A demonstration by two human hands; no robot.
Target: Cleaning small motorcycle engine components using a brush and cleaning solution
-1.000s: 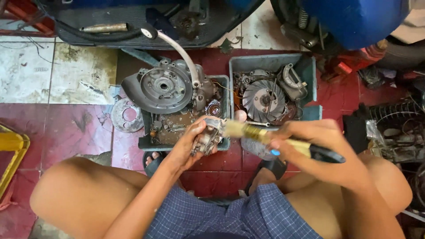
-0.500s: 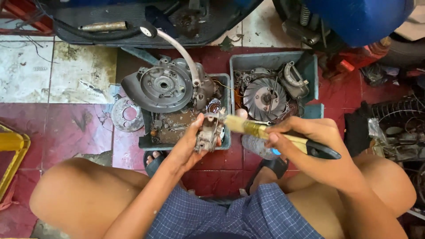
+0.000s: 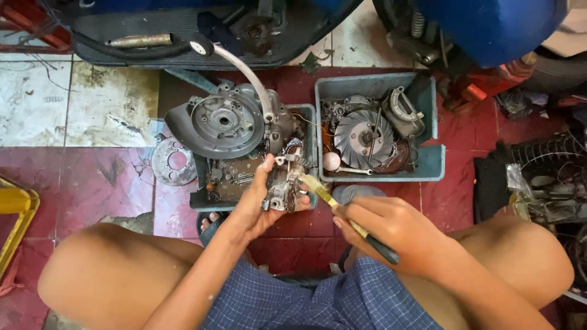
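A: What does the left hand [image 3: 260,205] hold?

B: It is closed around a small grey metal engine part with many ports and screws, maybe a carburettor [image 3: 282,183]. The part is lifted above the near edge of the left grey plastic tray [image 3: 202,198], in front of the person's knees. The right hand [image 3: 391,229] is closed on a paintbrush with pale bristles and a dark handle [image 3: 342,214], and the bristle tip touches the right side of the part

A: How will this part handle, you think?

B: I judge it is stiff cast metal, quite heavy for its size, and it does not bend. It looks oily and dirty, so probably slippery. The small levers and thin pieces that stick out seem more fragile than the body

A: So where is it good to take it?

B: Around the thick body, as now: thumb on top, fingers below and behind, palm under it. Not on the thin projecting pieces

A: And how does it look?

B: Dull silver-grey with dark grime in the hollows, irregular shape, with small bright spots on the edges. Behind it, in the same tray, stands a big grey engine casing with a round cover [image 3: 223,122]. The second grey tray [image 3: 428,165], to the right, keeps a finned round metal flywheel [image 3: 364,137]
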